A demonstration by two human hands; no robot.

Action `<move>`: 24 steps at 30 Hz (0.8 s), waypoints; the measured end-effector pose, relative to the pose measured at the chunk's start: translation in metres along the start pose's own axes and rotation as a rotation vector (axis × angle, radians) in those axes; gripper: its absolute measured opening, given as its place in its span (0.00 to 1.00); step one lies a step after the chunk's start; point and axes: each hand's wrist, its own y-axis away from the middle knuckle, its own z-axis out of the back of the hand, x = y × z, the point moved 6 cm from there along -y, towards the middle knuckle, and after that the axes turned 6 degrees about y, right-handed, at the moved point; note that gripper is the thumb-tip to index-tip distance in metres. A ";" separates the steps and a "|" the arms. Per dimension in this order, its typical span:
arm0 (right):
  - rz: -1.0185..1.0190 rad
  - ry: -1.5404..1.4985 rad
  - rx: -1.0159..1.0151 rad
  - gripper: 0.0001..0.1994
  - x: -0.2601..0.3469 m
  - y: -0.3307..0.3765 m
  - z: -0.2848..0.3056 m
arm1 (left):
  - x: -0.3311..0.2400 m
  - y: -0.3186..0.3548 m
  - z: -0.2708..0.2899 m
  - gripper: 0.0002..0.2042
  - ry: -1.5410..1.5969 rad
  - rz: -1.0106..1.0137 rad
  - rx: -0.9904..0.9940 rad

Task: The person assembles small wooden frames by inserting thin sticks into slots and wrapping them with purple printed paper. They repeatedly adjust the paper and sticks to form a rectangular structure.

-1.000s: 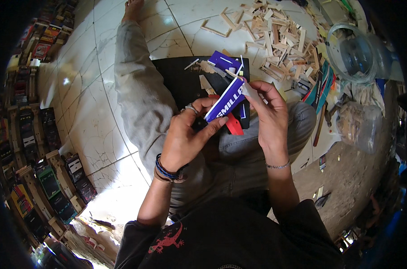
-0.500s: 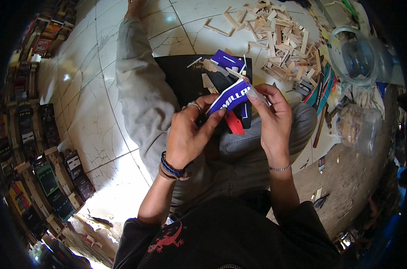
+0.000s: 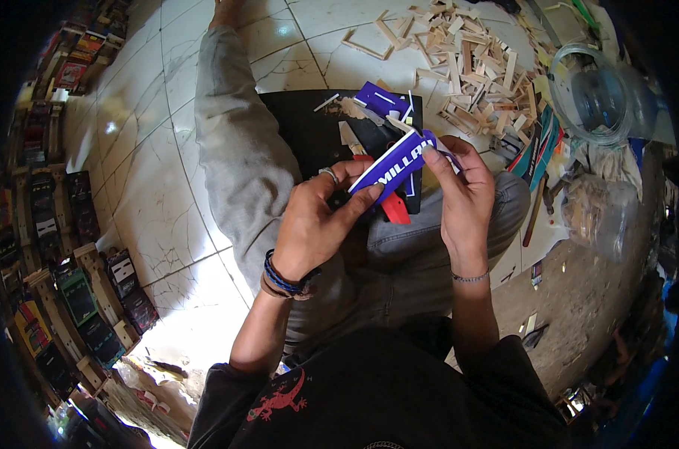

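Observation:
A purple-blue printed strip [image 3: 393, 166] with white lettering lies along a thin pale-edged piece, held slantwise over my lap between both hands. My left hand [image 3: 309, 224] pinches its lower left end between thumb and fingers. At the upper right end, my right hand [image 3: 463, 191] presses the strip with its thumb, its fingers behind. A loose purple end curls beside the right fingers. Just below the strip, a flat red piece [image 3: 395, 210] shows in part. Behind lies a black board [image 3: 294, 123] bearing another purple printed piece [image 3: 377, 99] and thin white offcuts.
Many small wooden frames and sticks [image 3: 466, 67] are heaped on the tiled floor ahead. To the right are a large clear plastic bottle [image 3: 590, 90], a hammer [image 3: 535, 209] and a clear plastic bag [image 3: 597, 217]. Stacked framed items [image 3: 85, 299] line the left side.
The strip's upper right end now lies straighter and more of its lettering shows. My right hand has shifted slightly right, its thumb now on the printed face.

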 end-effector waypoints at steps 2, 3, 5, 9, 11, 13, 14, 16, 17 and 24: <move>-0.016 -0.015 -0.005 0.12 0.000 -0.002 -0.001 | -0.001 0.001 0.000 0.15 0.014 0.010 0.003; -0.029 -0.018 -0.008 0.12 -0.001 -0.003 -0.001 | -0.001 0.001 -0.001 0.15 0.018 0.012 0.005; -0.052 -0.032 -0.015 0.12 -0.003 -0.004 -0.002 | -0.004 0.001 0.000 0.15 0.008 -0.028 -0.006; -0.064 -0.046 -0.009 0.12 -0.004 -0.006 -0.004 | -0.006 0.002 0.000 0.14 0.026 -0.043 -0.001; -0.074 -0.038 -0.009 0.12 -0.005 -0.006 -0.004 | -0.005 0.002 0.000 0.14 0.010 -0.047 0.003; -0.070 -0.040 -0.008 0.12 -0.005 -0.007 -0.003 | -0.004 0.002 0.000 0.14 0.006 -0.046 0.003; -0.068 -0.041 -0.007 0.12 -0.005 -0.007 -0.003 | -0.004 0.002 0.000 0.14 0.010 -0.042 0.002; -0.082 -0.049 -0.001 0.12 -0.006 -0.008 -0.003 | -0.002 0.001 0.000 0.15 0.011 -0.041 -0.001; -0.092 -0.063 -0.002 0.12 -0.007 -0.008 -0.003 | -0.002 0.002 0.000 0.15 0.007 -0.043 -0.002; -0.118 -0.022 0.008 0.14 -0.008 -0.008 -0.002 | -0.003 0.002 0.001 0.15 -0.044 -0.056 -0.014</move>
